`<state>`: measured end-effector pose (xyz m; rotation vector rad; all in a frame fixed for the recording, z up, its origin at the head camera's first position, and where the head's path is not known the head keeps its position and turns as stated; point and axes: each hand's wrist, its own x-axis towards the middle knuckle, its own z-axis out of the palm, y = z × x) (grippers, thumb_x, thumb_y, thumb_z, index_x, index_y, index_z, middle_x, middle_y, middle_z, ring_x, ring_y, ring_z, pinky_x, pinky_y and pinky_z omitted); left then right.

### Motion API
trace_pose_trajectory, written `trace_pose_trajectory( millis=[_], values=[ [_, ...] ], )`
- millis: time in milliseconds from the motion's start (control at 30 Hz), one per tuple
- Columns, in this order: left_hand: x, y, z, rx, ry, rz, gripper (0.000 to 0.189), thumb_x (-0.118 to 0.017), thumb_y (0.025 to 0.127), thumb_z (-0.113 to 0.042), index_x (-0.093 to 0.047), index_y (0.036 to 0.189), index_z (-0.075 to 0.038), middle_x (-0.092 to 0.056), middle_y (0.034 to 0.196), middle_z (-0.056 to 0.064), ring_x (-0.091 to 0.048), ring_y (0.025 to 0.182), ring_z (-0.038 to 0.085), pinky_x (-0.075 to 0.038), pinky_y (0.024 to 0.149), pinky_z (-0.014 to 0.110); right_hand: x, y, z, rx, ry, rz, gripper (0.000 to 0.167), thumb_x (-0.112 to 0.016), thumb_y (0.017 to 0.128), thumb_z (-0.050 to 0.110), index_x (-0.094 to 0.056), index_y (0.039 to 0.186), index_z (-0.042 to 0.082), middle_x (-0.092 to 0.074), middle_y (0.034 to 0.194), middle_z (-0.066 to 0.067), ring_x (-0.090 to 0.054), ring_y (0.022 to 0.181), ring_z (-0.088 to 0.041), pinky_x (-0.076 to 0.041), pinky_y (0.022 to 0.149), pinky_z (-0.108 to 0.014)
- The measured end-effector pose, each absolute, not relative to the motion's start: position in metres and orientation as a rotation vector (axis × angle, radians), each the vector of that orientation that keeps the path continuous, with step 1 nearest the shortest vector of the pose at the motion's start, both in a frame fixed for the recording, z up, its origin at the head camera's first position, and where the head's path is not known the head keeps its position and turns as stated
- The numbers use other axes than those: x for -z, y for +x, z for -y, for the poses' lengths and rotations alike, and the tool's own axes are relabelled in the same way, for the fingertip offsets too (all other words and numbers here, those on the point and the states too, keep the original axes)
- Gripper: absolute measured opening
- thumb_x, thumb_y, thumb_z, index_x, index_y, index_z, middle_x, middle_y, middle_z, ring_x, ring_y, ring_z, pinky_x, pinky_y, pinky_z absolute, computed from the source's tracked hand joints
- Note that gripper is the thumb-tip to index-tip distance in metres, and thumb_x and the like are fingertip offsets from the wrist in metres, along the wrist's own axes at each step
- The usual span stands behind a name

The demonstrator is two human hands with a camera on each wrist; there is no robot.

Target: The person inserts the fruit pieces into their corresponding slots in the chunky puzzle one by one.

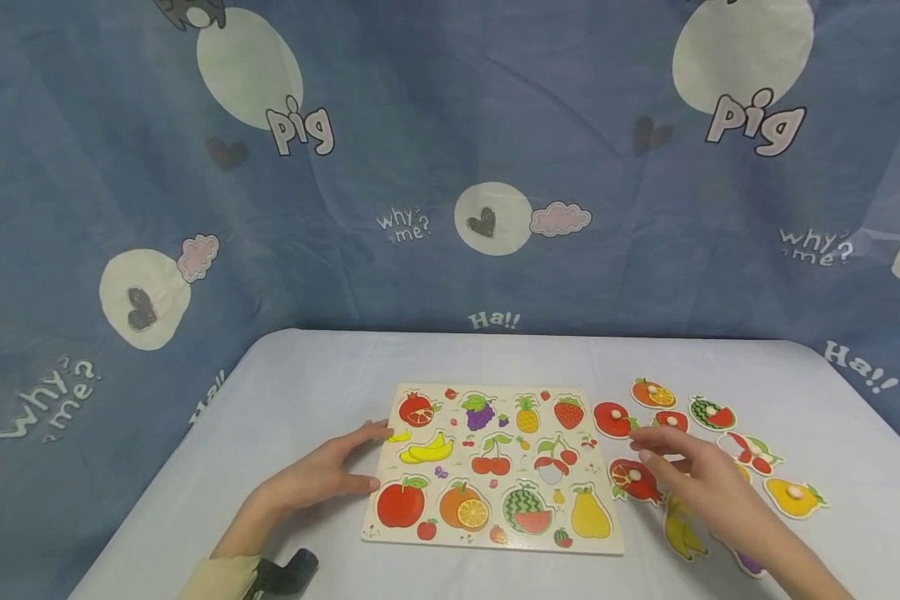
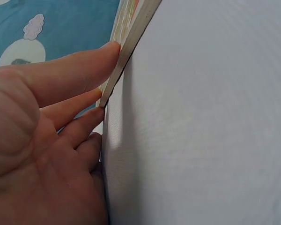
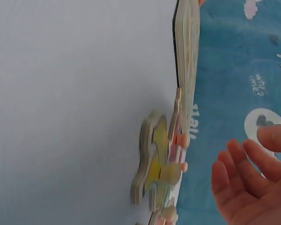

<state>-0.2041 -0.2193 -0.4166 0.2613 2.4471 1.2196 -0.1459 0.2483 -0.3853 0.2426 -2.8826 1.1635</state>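
A wooden fruit puzzle board (image 1: 540, 547) with printed fruit pictures lies flat on the white table. My left hand (image 1: 300, 481) is at its left edge, and in the left wrist view the thumb (image 2: 79, 72) and fingertips touch the board's side. Over the loose pieces on the right hovers my right hand (image 1: 708, 475), fingers slightly bent and nothing between them. Closest to it are a pomegranate piece (image 1: 632, 482), a red apple piece (image 1: 610, 419) and a banana piece (image 1: 677, 533). The right wrist view shows the banana piece (image 3: 153, 161) standing apart from the hand.
Further knobbed pieces lie to the right: an orange (image 1: 652, 393), a watermelon (image 1: 711, 413), cherries (image 1: 753, 454) and a yellow pear (image 1: 791, 497). A purple piece (image 1: 750, 565) is partly hidden under the right forearm. A patterned blue curtain (image 1: 420, 283) hangs behind the table.
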Motion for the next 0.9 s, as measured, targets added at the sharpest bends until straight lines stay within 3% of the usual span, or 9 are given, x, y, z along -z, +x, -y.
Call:
trace_pose_trajectory(
  millis=[467,767,900],
  values=[
    [0.415,-0.203,0.218,-1.232,0.256,-2.441,0.073,-0.082,0.077,-0.015,-0.051,0.143,-0.020,-0.030,0.158,0.012,-0.018,0.146,0.039,-0.021,0.110,0.066,0.391,-0.153,-0.261,-1.123,0.387,3.000,0.014,-0.068,0.093,0.025,-0.073,0.106,0.022,-0.070,0.101,0.010,-0.060,0.086,-0.009,-0.053,0.074,-0.026],
    [0.417,-0.203,0.218,-1.243,0.248,-2.445,0.072,-0.082,0.076,-0.016,-0.053,0.141,-0.022,-0.032,0.157,0.011,-0.020,0.145,0.038,-0.022,0.110,0.066,0.397,-0.160,-0.265,-1.195,0.479,3.040,0.013,-0.070,0.091,0.018,-0.072,0.104,0.019,-0.070,0.101,0.007,-0.064,0.089,-0.016,-0.054,0.069,-0.024],
    [0.419,-0.205,0.219,-1.250,0.251,-2.444,0.071,-0.082,0.076,-0.017,-0.053,0.141,-0.022,-0.032,0.157,0.010,-0.019,0.146,0.037,-0.022,0.110,0.065,0.399,-0.163,-0.266,-1.203,0.529,3.056,0.012,-0.070,0.091,0.019,-0.073,0.103,0.019,-0.070,0.101,0.008,-0.063,0.089,-0.012,-0.054,0.071,-0.023]
  ],
)
